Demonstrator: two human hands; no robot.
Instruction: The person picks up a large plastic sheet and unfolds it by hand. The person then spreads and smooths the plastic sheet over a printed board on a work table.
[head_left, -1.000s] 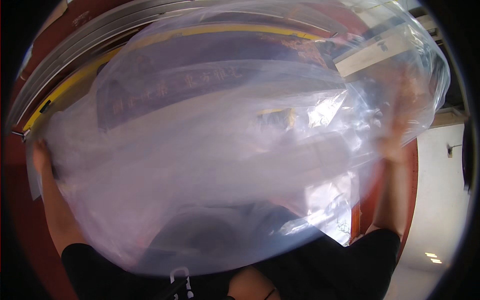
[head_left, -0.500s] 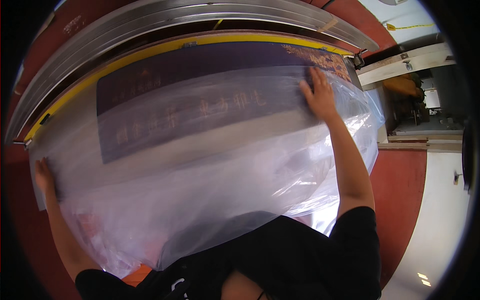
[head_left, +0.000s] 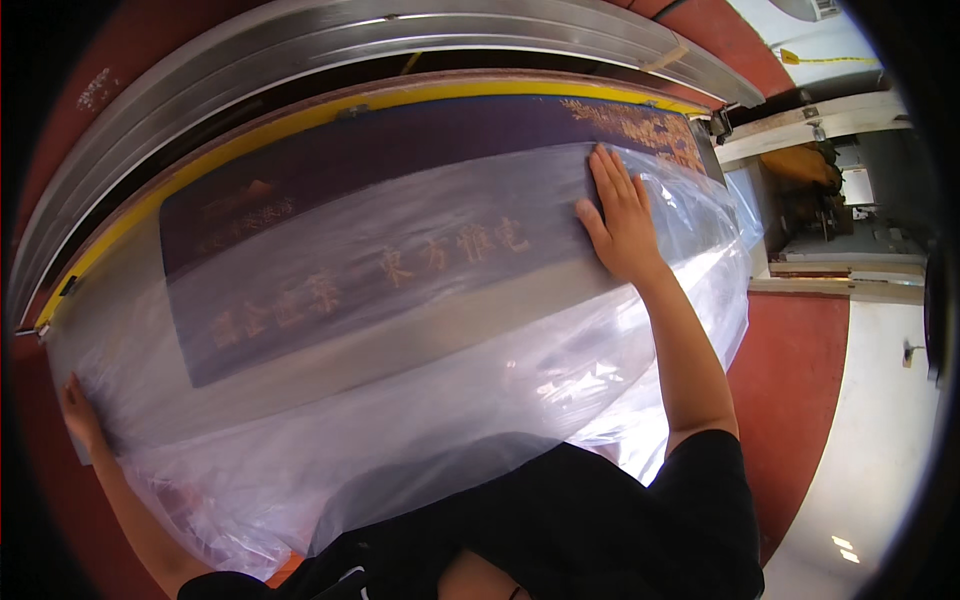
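Smoothing: your right hand [head_left: 620,215], flat and open at 1 o'clock, presses the plastic sheet [head_left: 420,400] onto the purple panel [head_left: 380,150].
Left hand [head_left: 80,415]: at 8 o'clock, grips the sheet's edge.
Next: likely needs a wipe toward 9 o'clock.

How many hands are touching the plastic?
2. The right hand lies flat on the plastic sheet near the top right; the left hand grips its far left edge, partly hidden.
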